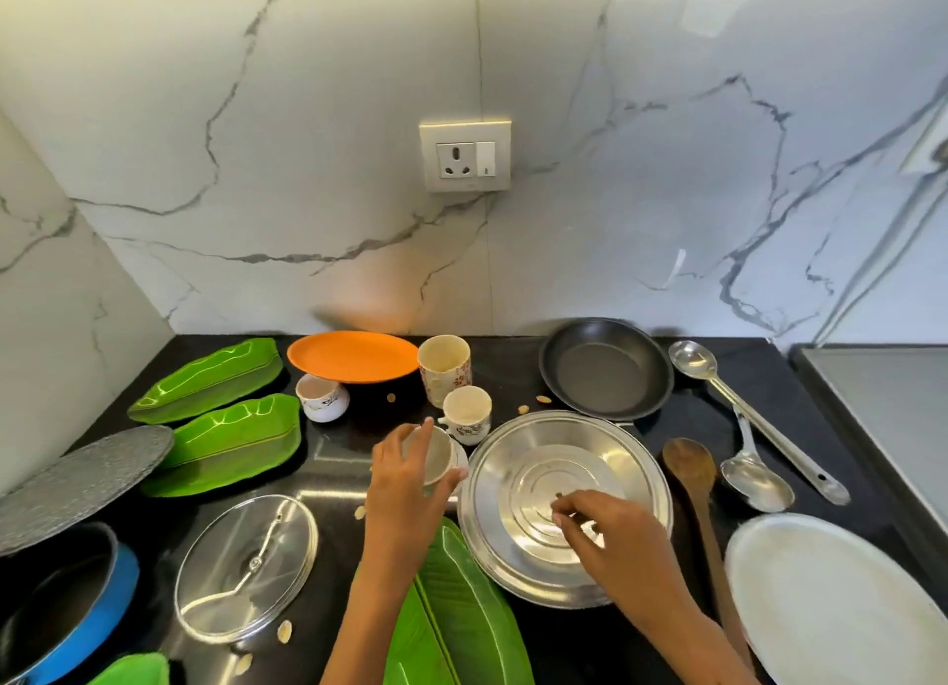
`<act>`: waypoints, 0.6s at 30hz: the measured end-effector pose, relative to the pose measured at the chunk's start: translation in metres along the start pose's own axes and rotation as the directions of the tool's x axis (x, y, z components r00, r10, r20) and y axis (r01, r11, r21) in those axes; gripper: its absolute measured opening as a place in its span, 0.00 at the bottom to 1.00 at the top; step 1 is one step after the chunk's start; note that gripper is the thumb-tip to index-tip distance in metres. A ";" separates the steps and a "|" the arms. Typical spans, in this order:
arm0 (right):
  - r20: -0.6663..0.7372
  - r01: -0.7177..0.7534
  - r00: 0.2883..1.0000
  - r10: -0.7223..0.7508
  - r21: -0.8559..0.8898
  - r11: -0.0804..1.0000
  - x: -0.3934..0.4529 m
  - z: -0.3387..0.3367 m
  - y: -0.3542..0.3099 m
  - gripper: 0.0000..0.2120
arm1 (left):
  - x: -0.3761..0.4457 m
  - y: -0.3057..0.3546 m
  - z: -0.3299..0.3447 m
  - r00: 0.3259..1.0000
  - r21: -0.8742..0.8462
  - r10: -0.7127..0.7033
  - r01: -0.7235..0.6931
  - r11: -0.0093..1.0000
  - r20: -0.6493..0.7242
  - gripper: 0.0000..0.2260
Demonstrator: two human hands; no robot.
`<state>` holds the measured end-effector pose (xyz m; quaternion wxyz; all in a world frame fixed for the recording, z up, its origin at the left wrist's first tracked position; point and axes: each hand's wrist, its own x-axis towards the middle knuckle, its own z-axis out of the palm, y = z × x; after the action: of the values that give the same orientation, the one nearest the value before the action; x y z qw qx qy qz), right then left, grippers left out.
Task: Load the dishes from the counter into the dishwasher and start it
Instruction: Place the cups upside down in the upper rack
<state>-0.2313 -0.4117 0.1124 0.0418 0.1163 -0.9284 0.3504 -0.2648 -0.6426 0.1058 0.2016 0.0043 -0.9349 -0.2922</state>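
Black tabletop (349, 459) against a marble-patterned wall, crowded with dishes.

Left hand (405, 484): fingers wrapped round a small white cup (436, 453), tilted, mouth facing right toward the steel plate (564, 505). Cup sits just left of the plate's rim.

Right hand (610, 536): over the steel plate's centre, fingertips (564, 512) pinched together on small bits of debris; what exactly is held, cannot tell.

Behind the held cup: a small floral cup (467, 412), a taller floral mug (444, 369), a white cup (323, 397), an orange plate (354, 356). Black frying pan (605, 369) behind the steel plate.

Right side: long steel ladle (754, 412), steel serving spoon (754, 469), wooden spoon (703, 505), white oval plate (831, 597).

Left side: two green leaf-shaped plates (215, 407), grey round lid (82, 479), blue pan (77, 612), glass lid (246, 564). Another green leaf plate (456, 618) lies between the forearms, partly under the steel plate.

Scattered nut-like scraps (284, 630) on the tabletop.
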 end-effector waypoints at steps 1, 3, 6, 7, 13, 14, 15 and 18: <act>-0.021 -0.008 1.000 0.008 0.006 1.000 -0.008 -0.008 0.004 0.05 | -0.007 0.014 -0.005 0.999 -0.016 0.044 -0.044 0.999 -0.017 0.30; -0.068 -0.027 0.997 0.028 0.012 1.000 -0.027 -0.026 0.014 0.06 | -0.022 0.047 -0.010 0.993 -0.044 0.121 -0.121 0.992 -0.004 0.29; -0.143 -0.096 0.985 0.094 -0.002 0.995 -0.065 -0.055 0.037 0.06 | -0.050 0.098 -0.007 0.974 -0.138 0.216 -0.206 0.969 0.061 0.29; -0.180 -0.128 0.976 0.125 -0.005 0.992 -0.081 -0.066 0.046 0.05 | -0.060 0.116 -0.004 0.961 -0.176 0.263 -0.246 0.953 0.080 0.29; -0.342 -0.381 0.868 0.359 0.004 0.925 -0.220 -0.138 0.116 0.05 | -0.140 0.233 0.044 0.850 -0.340 0.496 -0.420 0.841 0.179 0.27; -0.400 -0.413 0.833 0.383 0.011 0.911 -0.247 -0.150 0.127 0.04 | -0.156 0.253 0.054 0.818 -0.385 0.539 -0.439 0.812 0.203 0.27; -0.443 -0.444 0.802 0.400 0.006 0.896 -0.269 -0.159 0.135 0.04 | -0.170 0.267 0.062 0.783 -0.438 0.581 -0.452 0.777 0.223 0.27; -0.526 -0.604 0.659 0.537 0.055 0.795 -0.353 -0.181 0.163 0.08 | -0.223 0.323 0.098 0.635 -0.562 0.714 -0.489 0.667 0.294 0.28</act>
<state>0.0704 -0.1073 0.0876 0.1841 -0.2824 -0.8907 0.3050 -0.0620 -0.2931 0.1259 0.0403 -0.4359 -0.8077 -0.3949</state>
